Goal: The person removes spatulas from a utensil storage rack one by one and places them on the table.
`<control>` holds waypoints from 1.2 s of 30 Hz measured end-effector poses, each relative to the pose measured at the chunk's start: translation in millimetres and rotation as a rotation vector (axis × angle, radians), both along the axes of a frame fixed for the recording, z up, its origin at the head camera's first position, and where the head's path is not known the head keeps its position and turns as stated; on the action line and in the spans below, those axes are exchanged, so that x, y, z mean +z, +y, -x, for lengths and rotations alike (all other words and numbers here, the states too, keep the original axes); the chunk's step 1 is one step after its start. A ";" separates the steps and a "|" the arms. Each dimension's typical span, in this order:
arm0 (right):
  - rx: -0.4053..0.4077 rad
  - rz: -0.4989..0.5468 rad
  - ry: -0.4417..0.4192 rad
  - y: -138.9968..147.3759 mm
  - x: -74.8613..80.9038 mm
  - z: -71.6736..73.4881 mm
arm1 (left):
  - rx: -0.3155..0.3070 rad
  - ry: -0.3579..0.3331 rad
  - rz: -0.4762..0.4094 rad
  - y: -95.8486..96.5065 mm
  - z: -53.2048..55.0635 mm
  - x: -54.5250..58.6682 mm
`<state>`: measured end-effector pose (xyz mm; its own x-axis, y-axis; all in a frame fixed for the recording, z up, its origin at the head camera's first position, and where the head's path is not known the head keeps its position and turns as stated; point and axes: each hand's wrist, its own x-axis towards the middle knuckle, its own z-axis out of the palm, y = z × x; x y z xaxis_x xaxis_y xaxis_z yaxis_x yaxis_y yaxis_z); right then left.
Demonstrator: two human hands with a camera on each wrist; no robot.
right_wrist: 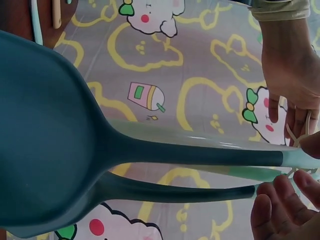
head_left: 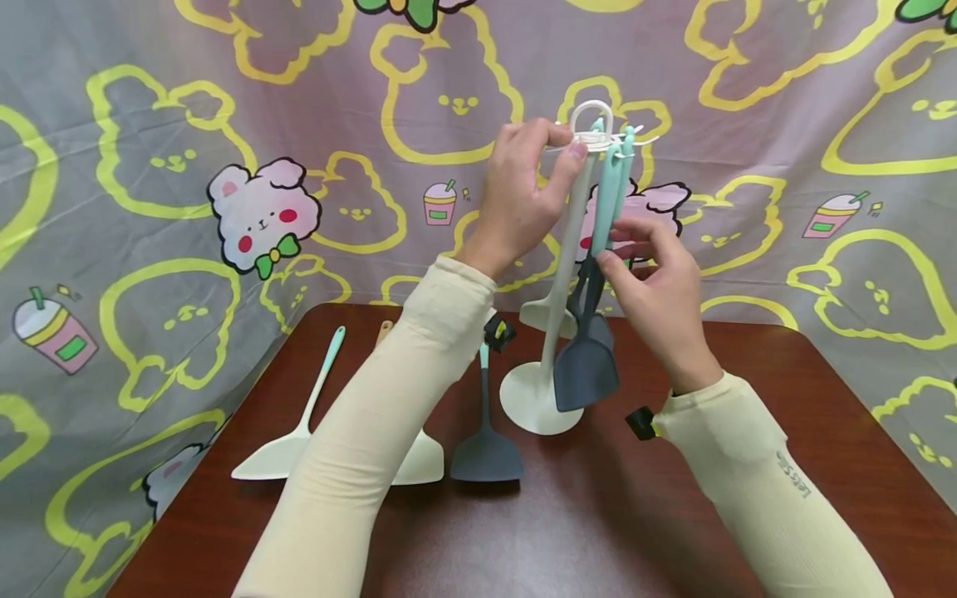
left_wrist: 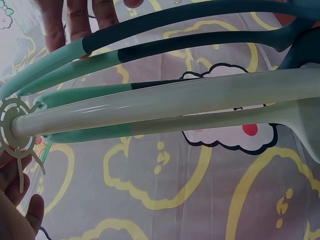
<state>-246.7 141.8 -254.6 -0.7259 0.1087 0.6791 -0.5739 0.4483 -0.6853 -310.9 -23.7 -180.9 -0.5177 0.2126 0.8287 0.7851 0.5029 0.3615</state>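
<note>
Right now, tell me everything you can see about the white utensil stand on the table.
The white utensil stand looks like smooth cream plastic: a round flat base on the dark wooden table, one slim pole, and at the top a ring of small hooks under a loop handle. It leans slightly rather than standing plumb. The left hand grips the hook ring. Several mint-handled utensils hang from the hooks, including a dark grey spatula whose handle the right hand touches.

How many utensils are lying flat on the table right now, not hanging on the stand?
3: a white spatula at the left, a second white one partly under the left arm, and a dark spatula beside the stand.
</note>
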 end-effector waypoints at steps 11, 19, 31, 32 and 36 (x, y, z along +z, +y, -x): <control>-0.045 -0.015 -0.037 -10.0 -6.8 4.2 | -0.008 0.000 -0.015 -0.8 0.2 -0.9; -0.065 -0.005 -0.044 -12.5 -11.8 5.7 | -0.007 -0.018 -0.011 -2.6 -0.7 -0.4; -0.081 -0.002 -0.033 -12.8 -20.3 6.0 | -0.001 -0.053 -0.009 -1.6 -1.6 -0.1; -0.081 0.000 -0.031 -12.7 -20.6 6.3 | -0.002 -0.051 -0.010 -1.6 -1.5 -0.2; -0.080 0.007 -0.026 -12.7 -21.0 6.6 | -0.011 -0.038 -0.019 -1.8 -0.9 -0.4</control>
